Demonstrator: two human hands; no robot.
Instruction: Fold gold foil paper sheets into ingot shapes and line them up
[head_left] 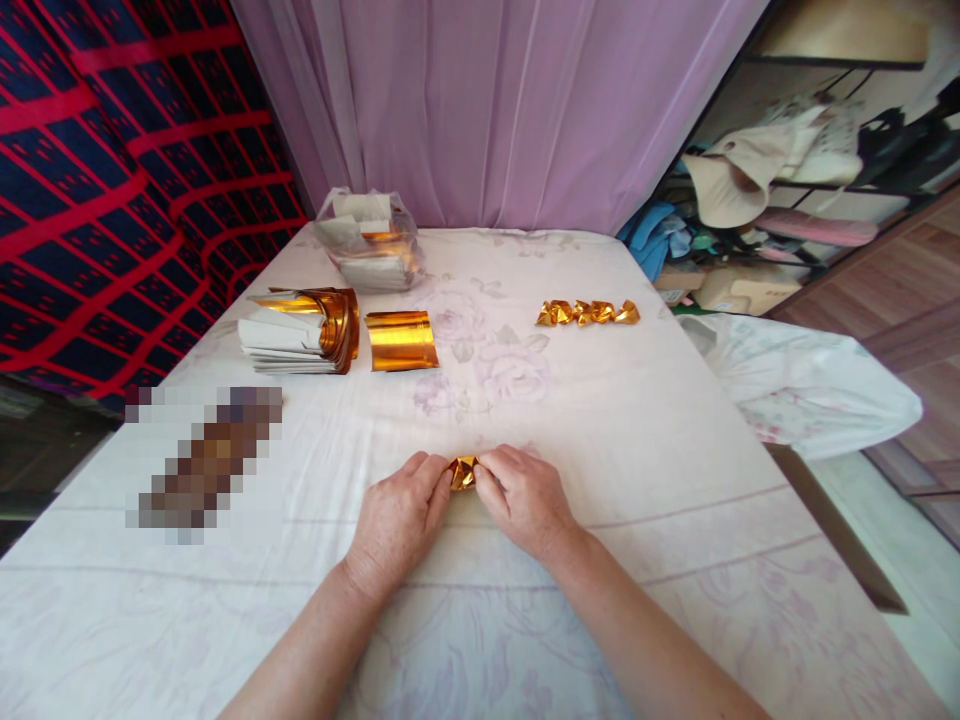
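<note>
Folding a gold foil piece (463, 472) is the step in hand, prob. near its end: it's already a small crumpled nugget, much like the five done ones (587, 313) lined up farther back on the right. Left hand (397, 520) & right hand (525, 500) meet over it near the desk (675, 450) front edge, fingers closed, tips pinching it from both sides. Next move calls for tight, even pressure so creases hold. Flat foil (401, 341) & a sheet stack (300, 332) lie back left.

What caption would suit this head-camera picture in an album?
Left hand and right hand pinch a gold foil piece on a floral sheet, folded pieces lined up beyond.
</note>
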